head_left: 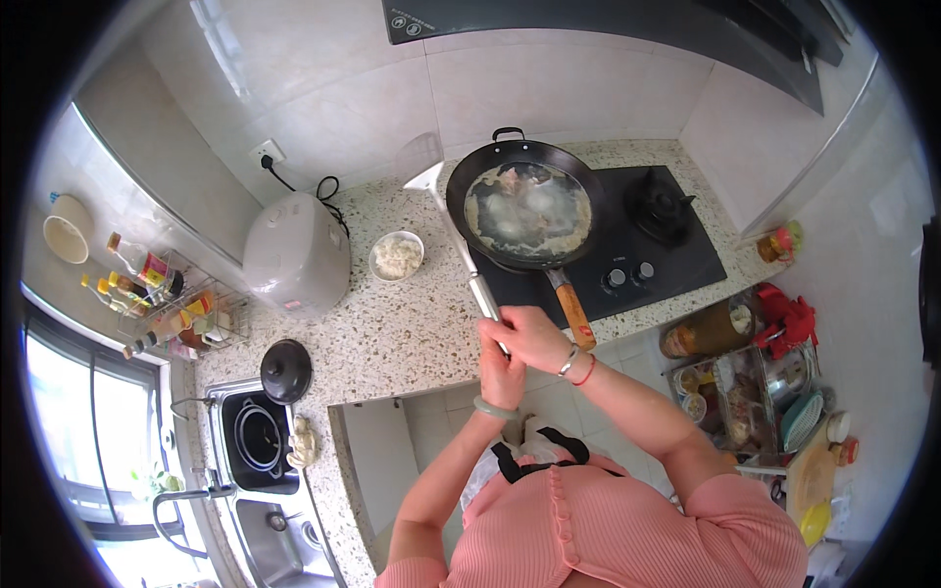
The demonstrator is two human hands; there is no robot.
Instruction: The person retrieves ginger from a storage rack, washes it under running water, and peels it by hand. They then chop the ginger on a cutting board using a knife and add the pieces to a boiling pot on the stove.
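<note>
A long metal spatula (454, 230) slants up and left from my hands, its broad blade raised beside the wok's left rim. My left hand (501, 376) is closed around the lower end of its handle. Just above, my right hand (537, 339) is closed at the same handle, touching the left; its fingers are partly hidden. The black wok (461, 167) sits on the stove's left burner, holding bubbling liquid (524, 214) with pale foam at the edge and pinkish pieces. Its wooden handle (571, 312) points toward me, close to my right hand.
Left of the wok stands a white bowl of pale food (397, 257), then a rice cooker (297, 255). A black lid (286, 371) lies by the sink (257, 549). The second burner (659, 206) is at right, below the range hood (608, 29). A loaded rack (745, 397) stands lower right.
</note>
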